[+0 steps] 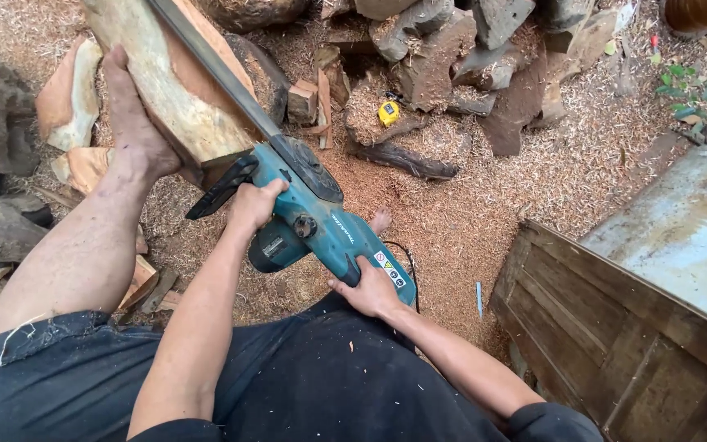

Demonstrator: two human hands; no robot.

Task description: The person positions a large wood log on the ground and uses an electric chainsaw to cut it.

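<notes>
While the left hand [254,203] was curled tight round the black front handle of the teal chainsaw [312,217], the right hand [370,288] gripped the rear handle, fingers wrapped closed. Its long bar [214,69] lay against a pale wood block [169,82], braced by a bare foot [128,115], over sawdust-covered ground [468,221]

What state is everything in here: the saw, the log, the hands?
chainsaw: held in both hands, bar lying against the log.
log: tilted, pale wood exposed, pinned by a bare foot.
left hand: closed on the black front handle.
right hand: closed on the rear grip.
yellow tape measure: lying untouched among the wood offcuts.
</notes>
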